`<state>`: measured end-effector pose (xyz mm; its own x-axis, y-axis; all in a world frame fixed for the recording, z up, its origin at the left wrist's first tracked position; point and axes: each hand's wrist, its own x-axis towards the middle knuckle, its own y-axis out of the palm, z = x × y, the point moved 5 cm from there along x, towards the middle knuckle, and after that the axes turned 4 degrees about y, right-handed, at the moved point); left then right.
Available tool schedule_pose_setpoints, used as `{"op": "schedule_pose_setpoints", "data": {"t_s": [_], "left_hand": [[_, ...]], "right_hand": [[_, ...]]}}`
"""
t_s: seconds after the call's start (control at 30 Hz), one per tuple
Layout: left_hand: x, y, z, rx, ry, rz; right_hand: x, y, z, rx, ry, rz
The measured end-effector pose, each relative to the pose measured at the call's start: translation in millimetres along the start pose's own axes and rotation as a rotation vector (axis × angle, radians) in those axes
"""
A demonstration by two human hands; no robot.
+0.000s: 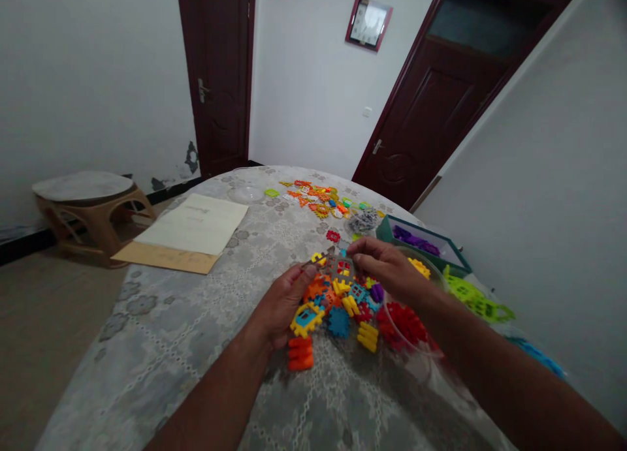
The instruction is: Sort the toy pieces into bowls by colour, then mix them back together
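My left hand point(285, 302) is closed, thumb on top, at the edge of a flat grey-brown building piece point(321, 260). From the other side, the fingertips of my right hand point(385, 263) pinch a toothed grey-brown window piece point(343, 266), which seems joined to the first; the exact join is too small to make out. Beneath both hands lies a loose pile of toothed plastic pieces. In it are a yellow piece with a blue window point(307, 318), a blue square piece point(338, 322) and stacked yellow pieces point(368, 337). Stacked orange pieces point(300, 353) lie just below my left hand.
A clear round tub point(416, 354) with red pieces stands under my right forearm. Behind it is a green-edged box point(453, 260) holding purple pieces. Colourful pieces point(318, 198) are scattered at the table's far end. Papers point(193, 224) lie left; a stool point(93, 206) stands beyond.
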<state>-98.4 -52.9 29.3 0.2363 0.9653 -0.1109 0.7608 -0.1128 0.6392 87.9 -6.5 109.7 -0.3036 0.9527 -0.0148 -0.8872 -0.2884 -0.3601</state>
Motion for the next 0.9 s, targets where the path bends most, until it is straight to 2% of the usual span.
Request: {"op": "schedule_pose_setpoints", "data": {"t_s": [0.13, 0.27, 0.33, 0.43, 0.47, 0.5, 0.6, 0.63, 0.8, 0.9], "left_hand": [[-2.2, 4.1, 0.9, 0.028, 0.009, 0.057], [-1.9, 4.0, 3.3, 0.029, 0.000, 0.079], [-1.3, 2.7, 4.8, 0.025, -0.007, 0.074], [-1.4, 1.8, 6.4, 0.023, -0.021, 0.077], [-1.5, 1.7, 6.8, 0.028, -0.024, 0.079], [-1.6, 1.6, 7.4, 0.038, -0.030, 0.080], [-1.1, 0.3, 9.1, 0.088, -0.045, 0.062], [-0.7, -0.4, 9.1, 0.110, -0.046, 0.050], [0.4, -5.6, 2.8, 0.158, -0.050, -0.003], [-0.9, -6.8, 0.5, 0.164, -0.076, 0.003]], "right_hand": [[-11.0, 15.0, 2.6, -0.043, -0.010, 0.033], [-17.6, 23.1, -4.5, -0.089, 0.039, 0.088], [-22.4, 23.5, -1.5, -0.225, -0.057, 0.055], [-33.0, 22.0, 10.7, -0.427, -0.344, -0.065], [-35.5, 21.9, 11.4, -0.446, -0.375, -0.075], [-36.2, 21.9, 9.0, -0.431, -0.347, -0.059], [-35.0, 20.9, -4.0, -0.348, -0.142, 0.010], [-35.1, 20.1, -5.0, -0.368, -0.131, 0.012], [-40.5, 14.1, 13.5, -0.666, -0.417, 0.032], [-40.5, -0.3, 19.7, -0.773, -0.456, 0.041]]}}
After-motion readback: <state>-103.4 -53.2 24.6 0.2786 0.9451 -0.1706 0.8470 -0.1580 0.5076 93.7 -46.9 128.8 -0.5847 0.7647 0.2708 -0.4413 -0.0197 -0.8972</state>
